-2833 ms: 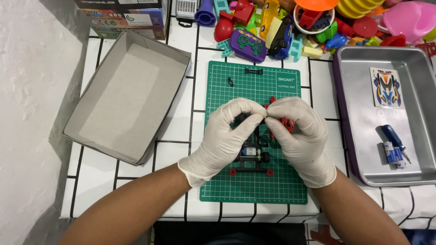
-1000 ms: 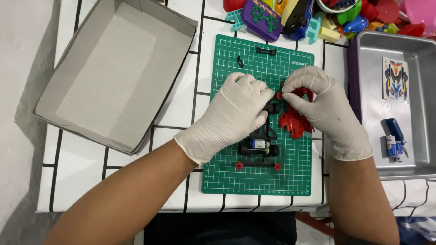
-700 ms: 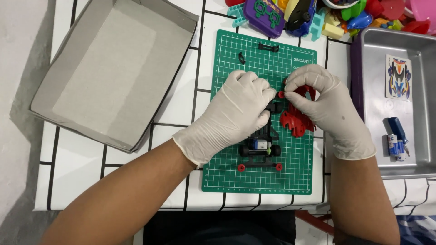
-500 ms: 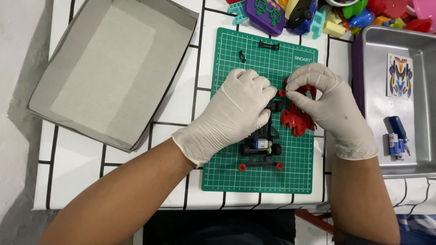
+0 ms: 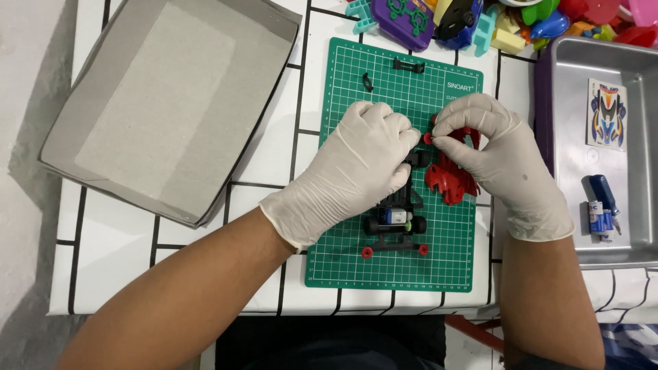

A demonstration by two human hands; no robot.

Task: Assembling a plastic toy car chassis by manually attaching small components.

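Left hand (image 5: 360, 168) is gripping the chassis (image 5: 397, 216), right hand (image 5: 490, 154) is pinching a roller (image 5: 428, 138); tiny part, could be slipping off the mat (image 5: 343, 260)

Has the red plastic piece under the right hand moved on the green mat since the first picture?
Yes. The red plastic piece now lies right of the black toy car frame, over the green mat's right half; earlier it sat near the mat's centre between the hands.

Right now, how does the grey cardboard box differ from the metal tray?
The grey cardboard box lies left of the green cutting mat, dull and holding nothing; the metal tray lies right of it, shiny, holding a sticker sheet and a small screwdriver. Both are shallow, open and rectangular.
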